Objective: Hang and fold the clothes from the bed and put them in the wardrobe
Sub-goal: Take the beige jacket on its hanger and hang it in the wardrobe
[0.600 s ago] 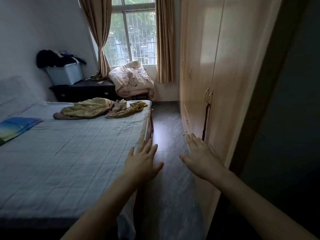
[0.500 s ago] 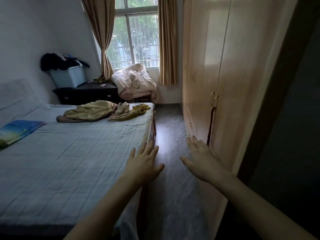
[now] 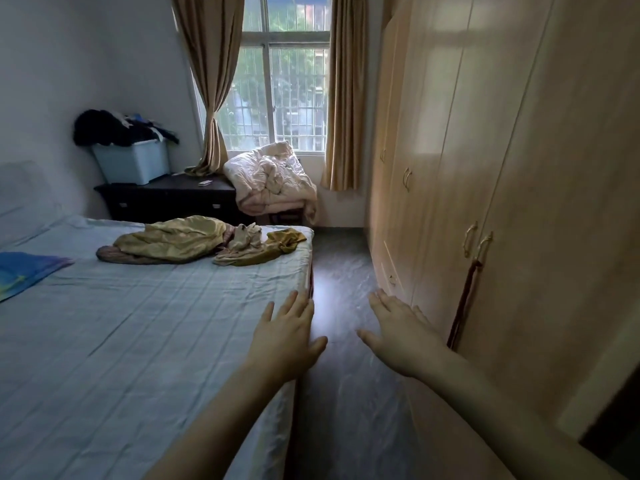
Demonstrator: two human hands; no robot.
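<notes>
A heap of olive-yellow and beige clothes (image 3: 204,244) lies crumpled at the far end of the bed (image 3: 121,341), which has a pale blue checked sheet. The tall light-wood wardrobe (image 3: 519,168) fills the right wall, its doors closed, with a dark strap hanging at the nearest pair of handles (image 3: 478,242). My left hand (image 3: 285,337) is stretched out flat over the bed's right edge, fingers straight, holding nothing. My right hand (image 3: 403,332) is stretched out flat over the floor beside the wardrobe, also empty.
A narrow dark floor aisle (image 3: 339,278) runs between bed and wardrobe to the window. A rumpled cream quilt (image 3: 273,178) sits on a chair at its end. A dark dresser (image 3: 173,199) carries a blue bin (image 3: 133,164) heaped with dark clothes. A blue folded cloth (image 3: 24,271) lies at the bed's left.
The view has moved forward and tilted up a little, bringing the clothes and wardrobe nearer. Both hands stay outstretched, flat and empty.
</notes>
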